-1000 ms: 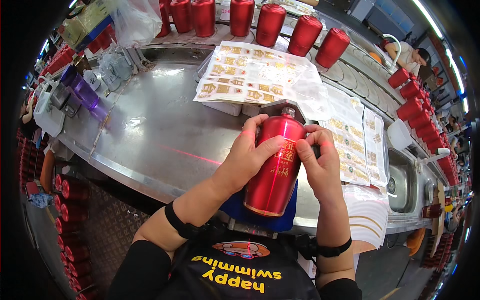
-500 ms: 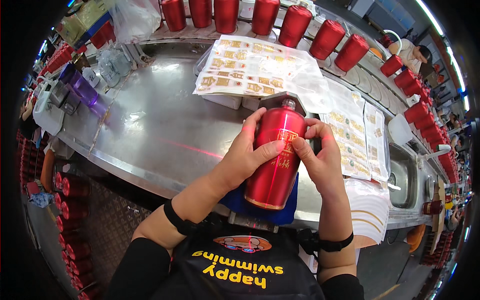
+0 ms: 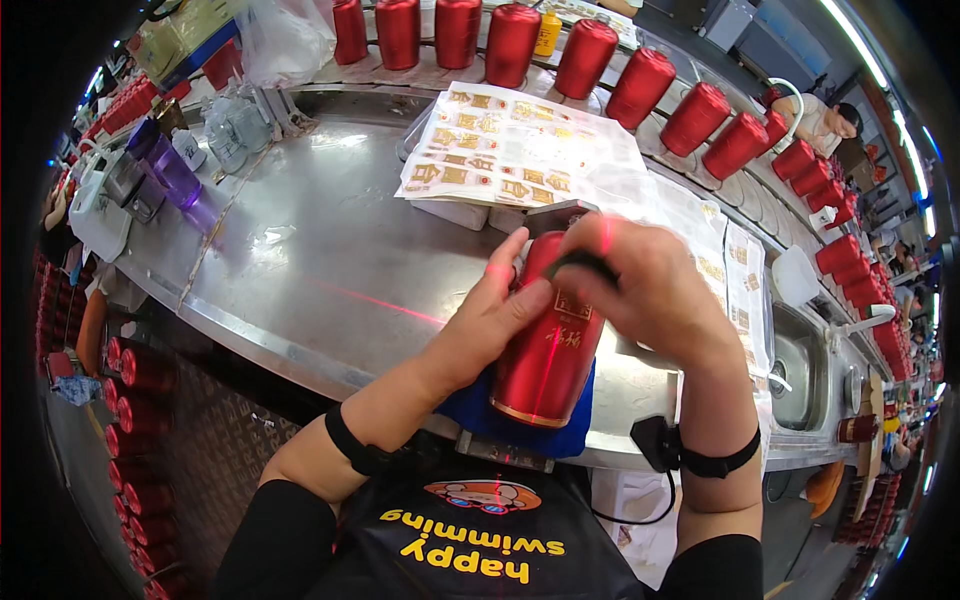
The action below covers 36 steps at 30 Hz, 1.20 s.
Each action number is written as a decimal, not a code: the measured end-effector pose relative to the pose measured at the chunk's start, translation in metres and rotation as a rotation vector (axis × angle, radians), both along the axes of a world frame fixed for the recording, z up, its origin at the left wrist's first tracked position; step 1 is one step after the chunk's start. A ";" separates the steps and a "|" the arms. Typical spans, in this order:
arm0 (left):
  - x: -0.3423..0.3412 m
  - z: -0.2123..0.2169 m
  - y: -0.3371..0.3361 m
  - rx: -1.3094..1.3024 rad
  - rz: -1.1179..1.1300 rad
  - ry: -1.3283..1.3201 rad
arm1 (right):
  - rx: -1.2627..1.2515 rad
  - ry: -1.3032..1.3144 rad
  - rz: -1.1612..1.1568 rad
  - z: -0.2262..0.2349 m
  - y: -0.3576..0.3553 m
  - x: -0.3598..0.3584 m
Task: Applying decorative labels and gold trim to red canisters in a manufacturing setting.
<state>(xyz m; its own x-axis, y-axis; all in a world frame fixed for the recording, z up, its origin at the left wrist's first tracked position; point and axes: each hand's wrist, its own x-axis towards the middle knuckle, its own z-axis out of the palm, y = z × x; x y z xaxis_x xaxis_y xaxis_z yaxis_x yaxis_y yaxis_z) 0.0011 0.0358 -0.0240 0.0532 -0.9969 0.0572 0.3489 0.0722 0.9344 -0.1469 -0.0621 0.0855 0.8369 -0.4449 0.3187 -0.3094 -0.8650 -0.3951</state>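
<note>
A glossy red bottle (image 3: 545, 370) with gold characters lies tilted in front of me, its base toward me, on a blue cloth (image 3: 572, 438). My left hand (image 3: 488, 312) is wrapped on its upper left side, thumb across the front. Over the bottle's upper right, my right hand (image 3: 655, 280) is bent and closed around a dark, curved, flat-looking piece (image 3: 582, 262), blurred by motion. That piece lies against or just above the gold print; I cannot tell which. The hand hides the bottle's neck. A thin red light line runs down the bottle.
Sheets of gold decals (image 3: 500, 150) lie beyond the bottle on the metal counter (image 3: 290, 260). Red bottles (image 3: 585, 58) line a conveyor behind. A sink (image 3: 800, 385) is at right. Clear bottles (image 3: 225, 140) and a purple cup (image 3: 170, 175) stand at left. A co-worker (image 3: 825, 125) sits far right.
My right hand left the bottle's right side and now reaches over its top with the dark piece. My left hand stays on the bottle. Bottles on the conveyor have shifted.
</note>
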 end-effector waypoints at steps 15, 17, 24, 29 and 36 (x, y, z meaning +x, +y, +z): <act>0.009 0.043 -0.009 -0.745 0.139 -1.303 | 0.163 -0.542 -0.433 -0.055 0.020 -0.066; 0.004 0.042 0.004 -0.741 0.061 -1.430 | 0.206 -0.417 -0.424 -0.044 0.023 -0.064; 0.000 -0.012 0.066 -0.613 0.300 -1.015 | -0.441 -0.078 0.065 -0.019 0.012 -0.011; -0.003 -0.022 0.082 -0.409 0.393 -0.861 | 0.157 0.185 0.346 0.004 0.005 0.003; 0.013 -0.031 0.076 -0.358 0.298 -0.776 | -0.040 -0.092 0.296 -0.031 0.041 -0.030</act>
<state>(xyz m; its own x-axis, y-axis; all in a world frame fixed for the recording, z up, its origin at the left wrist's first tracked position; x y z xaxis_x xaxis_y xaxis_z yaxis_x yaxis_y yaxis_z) 0.0138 0.1117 -0.0549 0.1234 -0.8637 0.4886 -0.4494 0.3903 0.8035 -0.1770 -0.0213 0.0547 0.8950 -0.1713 0.4119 -0.0056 -0.9276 -0.3735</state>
